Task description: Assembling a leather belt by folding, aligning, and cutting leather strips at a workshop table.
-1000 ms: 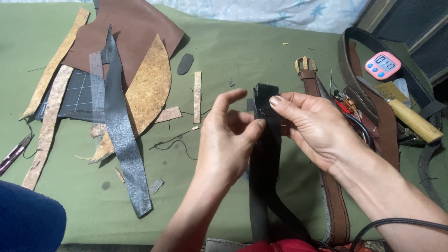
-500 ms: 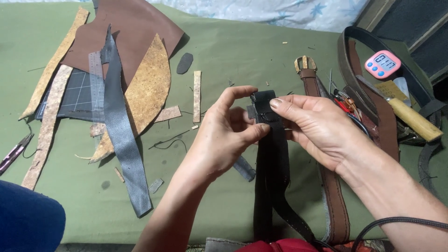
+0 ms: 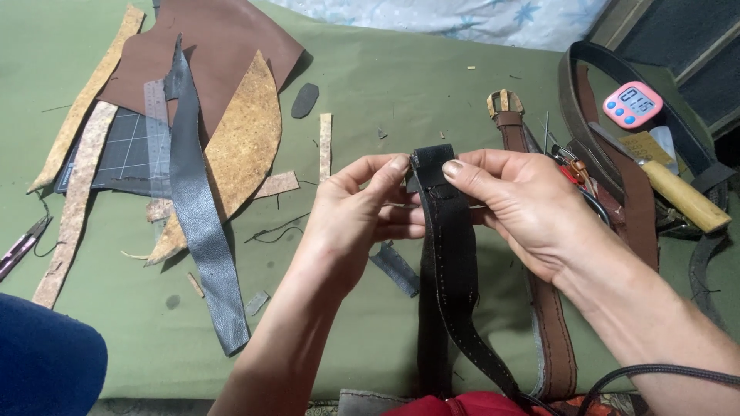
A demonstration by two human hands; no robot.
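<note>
Two hands (image 3: 351, 223) (image 3: 524, 204), one black strap (image 3: 447, 262), one brown belt (image 3: 551, 323), one pink timer (image 3: 632, 104), one grey leather strip (image 3: 200, 223).

On the green desk (image 3: 370, 85) I see a brown leather sheet (image 3: 223, 46) at the far left, with a cork half-round piece (image 3: 239, 146), a grey leather strip (image 3: 196, 216) and a metal ruler (image 3: 158, 131) over a dark cutting mat (image 3: 123, 154). Cork strips (image 3: 73, 208) lie along the left edge. A pink timer (image 3: 632, 104) and a wooden-handled tool (image 3: 682, 196) sit at the far right corner, near a brown belt (image 3: 539, 293).
</note>
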